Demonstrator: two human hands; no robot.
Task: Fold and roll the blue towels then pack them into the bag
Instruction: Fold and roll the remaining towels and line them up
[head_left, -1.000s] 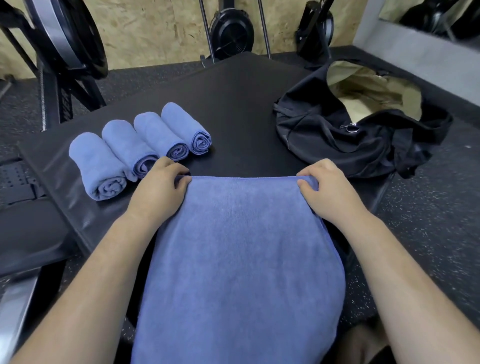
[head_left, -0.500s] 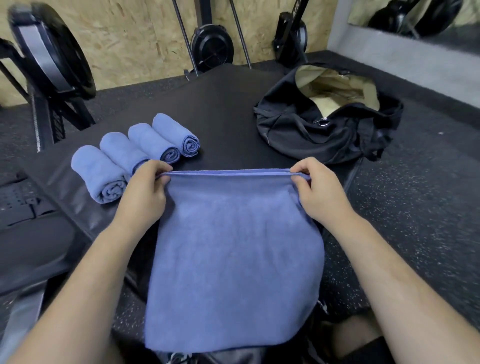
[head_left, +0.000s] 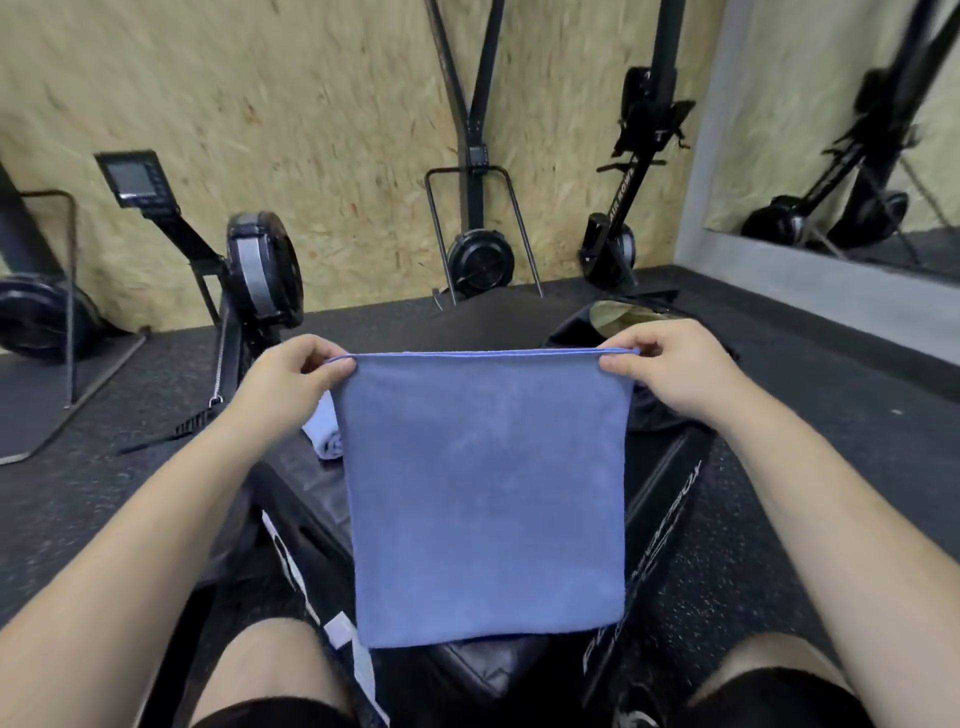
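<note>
A blue towel (head_left: 485, 493) is held upright in the air, stretched into a flat, nearly square sheet with a soft, faintly mottled nap and a thin stitched hem along its upper edge. The upper left corner is pinched between thumb and curled fingers of the left hand (head_left: 283, 379); the upper right corner is pinched in the same way by the right hand (head_left: 675, 374). The hands are kept well apart, so that the top edge is drawn taut and straight, while the lower edge hangs free between the knees.

Behind the sheet, part of one rolled towel (head_left: 322, 431) of the same blue pile is seen lying on a black padded platform (head_left: 306, 483) with a smooth, leather-like sheen. Just behind the right hand, the bag (head_left: 569, 332) is partly shown: limp black fabric, its mouth open on a pale tan lining.

The floor (head_left: 104, 467) is covered in dark speckled rubber. The wall (head_left: 311, 130) is faced with coarse, flaked chipboard, against which black rowing machines (head_left: 480, 260) with round flywheel housings are stood. A mirror (head_left: 857, 130) is set at right.
</note>
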